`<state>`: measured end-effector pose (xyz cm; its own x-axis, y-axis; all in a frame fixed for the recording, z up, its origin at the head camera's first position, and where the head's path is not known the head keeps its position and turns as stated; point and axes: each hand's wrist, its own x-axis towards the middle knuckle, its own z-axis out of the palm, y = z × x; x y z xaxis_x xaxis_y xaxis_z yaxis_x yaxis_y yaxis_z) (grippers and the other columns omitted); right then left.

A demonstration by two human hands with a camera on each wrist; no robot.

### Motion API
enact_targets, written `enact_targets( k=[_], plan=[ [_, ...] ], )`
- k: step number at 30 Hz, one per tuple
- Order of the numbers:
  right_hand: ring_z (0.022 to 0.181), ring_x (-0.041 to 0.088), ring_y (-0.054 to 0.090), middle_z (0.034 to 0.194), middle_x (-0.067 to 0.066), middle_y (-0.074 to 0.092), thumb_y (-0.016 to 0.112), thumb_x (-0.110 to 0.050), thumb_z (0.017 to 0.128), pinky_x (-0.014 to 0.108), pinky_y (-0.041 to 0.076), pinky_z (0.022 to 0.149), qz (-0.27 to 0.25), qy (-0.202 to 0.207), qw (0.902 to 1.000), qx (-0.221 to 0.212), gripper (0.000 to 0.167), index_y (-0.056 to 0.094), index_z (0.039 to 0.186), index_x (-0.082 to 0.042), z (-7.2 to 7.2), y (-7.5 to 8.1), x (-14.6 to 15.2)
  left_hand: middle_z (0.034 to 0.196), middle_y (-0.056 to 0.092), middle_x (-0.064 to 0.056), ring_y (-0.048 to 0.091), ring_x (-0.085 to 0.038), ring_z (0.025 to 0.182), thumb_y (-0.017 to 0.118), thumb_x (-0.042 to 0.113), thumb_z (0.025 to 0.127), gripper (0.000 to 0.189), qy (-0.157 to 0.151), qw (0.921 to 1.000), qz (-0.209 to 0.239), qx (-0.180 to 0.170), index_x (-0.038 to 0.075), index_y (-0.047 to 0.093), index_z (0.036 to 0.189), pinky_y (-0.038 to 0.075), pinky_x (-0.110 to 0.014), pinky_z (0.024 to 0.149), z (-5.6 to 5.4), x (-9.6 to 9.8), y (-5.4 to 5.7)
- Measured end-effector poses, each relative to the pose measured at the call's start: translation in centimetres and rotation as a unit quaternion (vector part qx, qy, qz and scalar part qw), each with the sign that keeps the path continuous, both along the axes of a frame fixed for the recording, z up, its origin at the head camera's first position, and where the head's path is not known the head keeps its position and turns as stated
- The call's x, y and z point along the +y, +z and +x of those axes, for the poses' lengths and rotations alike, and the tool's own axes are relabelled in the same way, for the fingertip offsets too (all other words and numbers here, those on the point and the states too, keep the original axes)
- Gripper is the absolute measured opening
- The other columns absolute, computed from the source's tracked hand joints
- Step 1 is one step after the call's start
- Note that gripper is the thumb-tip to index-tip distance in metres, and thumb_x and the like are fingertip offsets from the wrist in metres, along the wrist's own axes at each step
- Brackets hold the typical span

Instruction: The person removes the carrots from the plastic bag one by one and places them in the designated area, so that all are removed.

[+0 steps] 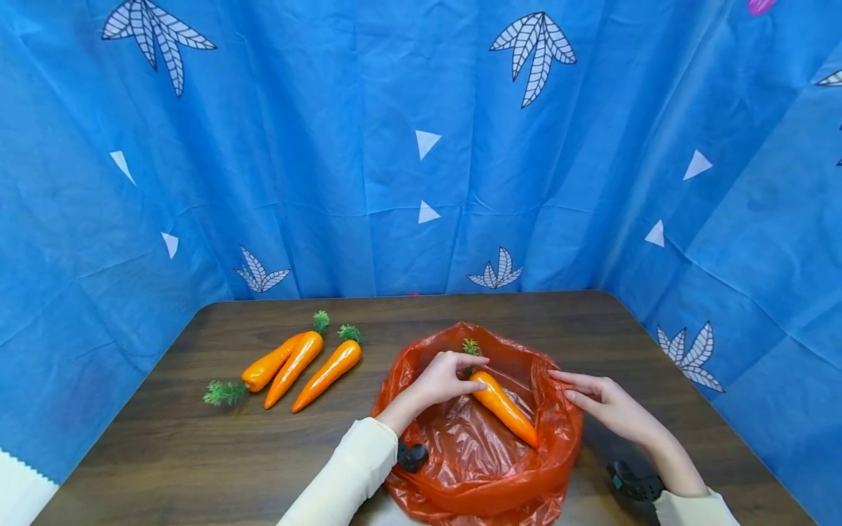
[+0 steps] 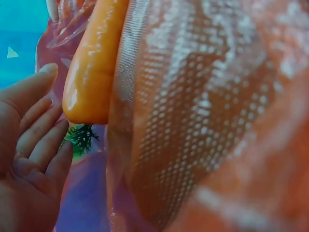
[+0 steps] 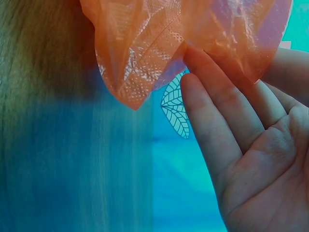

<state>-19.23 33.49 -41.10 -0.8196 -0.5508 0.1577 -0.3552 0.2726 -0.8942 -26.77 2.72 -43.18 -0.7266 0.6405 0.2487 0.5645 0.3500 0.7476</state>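
Observation:
A red plastic bag (image 1: 487,500) stands with its mouth spread wide. Inside it lies a glossy orange carrot (image 1: 505,410), its green top (image 1: 470,348) pointing away from me. My left hand (image 1: 442,380) reaches over the bag's left rim, thumb and fingers spread around the carrot's top end. In the left wrist view a gap shows between those fingers (image 2: 41,140) and the carrot (image 2: 91,72). My right hand (image 1: 608,405) pinches the bag's right rim between thumb and fingers, and the film (image 3: 137,72) hangs past the fingertips in the right wrist view.
Left of the bag, a carrot (image 1: 329,374) lies beside two others, a slim carrot (image 1: 294,367) partly covering a short carrot (image 1: 266,367). All rest on the dark wooden table (image 1: 164,453). A blue patterned curtain (image 1: 368,146) hangs around its back and sides.

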Motion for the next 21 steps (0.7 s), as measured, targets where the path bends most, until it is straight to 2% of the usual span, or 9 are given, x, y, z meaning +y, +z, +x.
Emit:
enact_targets(
  k=[4, 8, 17, 21],
  plan=[
    [0.104, 0.018, 0.060, 0.124, 0.034, 0.048, 0.044, -0.005, 0.099, 0.032, 0.052, 0.079, 0.002, -0.004, 1.0000, 0.000, 0.041, 0.037, 0.136, 0.013, 0.06, 0.03, -0.11, 0.112, 0.065, 0.000, 0.060, -0.005, 0.090, 0.071, 0.019, 0.085, 0.045, -0.017, 0.9998, -0.013, 0.004, 0.006, 0.060, 0.126, 0.048, -0.017, 0.077, 0.06, 0.23, -0.17],
    [0.104, 0.019, 0.060, 0.125, 0.034, 0.048, 0.044, -0.005, 0.099, 0.031, 0.051, 0.079, 0.003, -0.007, 1.0000, -0.001, 0.041, 0.037, 0.136, 0.013, 0.07, 0.00, -0.12, 0.109, 0.066, 0.002, 0.059, -0.002, 0.085, 0.072, 0.020, 0.084, 0.045, -0.019, 0.9994, -0.030, 0.002, 0.006, 0.061, 0.125, 0.047, -0.015, 0.076, 0.04, 0.25, -0.40],
    [0.104, 0.019, 0.061, 0.125, 0.034, 0.047, 0.044, -0.004, 0.099, 0.031, 0.051, 0.079, 0.004, -0.006, 1.0000, -0.001, 0.041, 0.037, 0.135, 0.013, 0.09, 0.02, -0.12, 0.113, 0.064, 0.003, 0.057, -0.002, 0.088, 0.073, 0.018, 0.082, 0.047, -0.032, 0.9980, -0.046, 0.030, 0.008, 0.060, 0.126, 0.046, -0.017, 0.079, 0.15, -0.31, -0.76],
    [0.104, 0.018, 0.060, 0.125, 0.034, 0.047, 0.044, -0.004, 0.099, 0.030, 0.051, 0.080, 0.006, -0.006, 1.0000, -0.001, 0.041, 0.037, 0.135, 0.014, 0.07, 0.05, -0.19, 0.117, 0.062, 0.003, 0.056, -0.004, 0.095, 0.073, 0.018, 0.082, 0.048, -0.038, 0.9968, -0.054, 0.044, 0.009, 0.060, 0.127, 0.044, -0.017, 0.084, 0.20, -0.43, -0.76]
  ],
)
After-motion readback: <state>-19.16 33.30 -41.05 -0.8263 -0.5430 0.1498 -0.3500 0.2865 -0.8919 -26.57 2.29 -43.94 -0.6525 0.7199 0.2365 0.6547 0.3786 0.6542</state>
